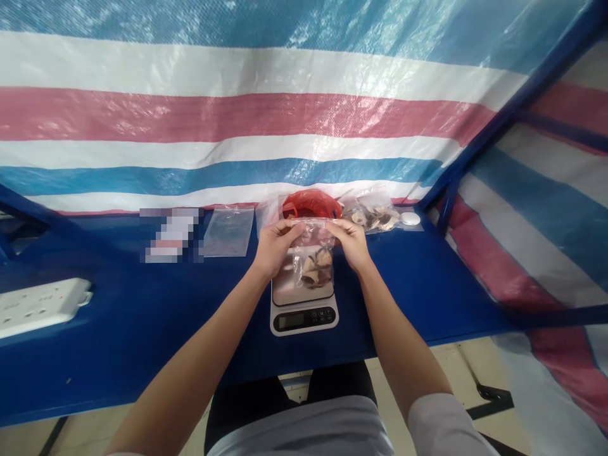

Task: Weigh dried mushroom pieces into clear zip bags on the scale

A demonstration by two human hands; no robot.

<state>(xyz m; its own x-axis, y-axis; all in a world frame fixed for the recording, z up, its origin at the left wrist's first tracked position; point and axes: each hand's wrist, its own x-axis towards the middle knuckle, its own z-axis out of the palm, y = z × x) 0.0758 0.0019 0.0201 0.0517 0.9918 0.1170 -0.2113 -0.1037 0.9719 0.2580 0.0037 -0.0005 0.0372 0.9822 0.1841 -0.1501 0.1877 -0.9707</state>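
Observation:
Between my two hands hangs a clear plastic zip bag (298, 266) with several brown and cream dried pieces, perhaps dried mushrooms, in its lower part. My left hand (277, 246) pinches the top edge at its left corner. At the right corner, my right hand (352, 242) pinches the same edge between thumb and fingers. Under the bag stands a white kitchen scale (304, 322) with a dark display and buttons at its front. Whether the bag's bottom touches the scale's plate I cannot tell.
Behind the scale sits a red basket (313, 201). Right of it lie a larger clear bag of similar dried pieces (375, 218) and a white round lid-like object (410, 219). A flat clear bag (228, 233) and a white power strip (45, 305) are on the blue table (166, 316)'s left.

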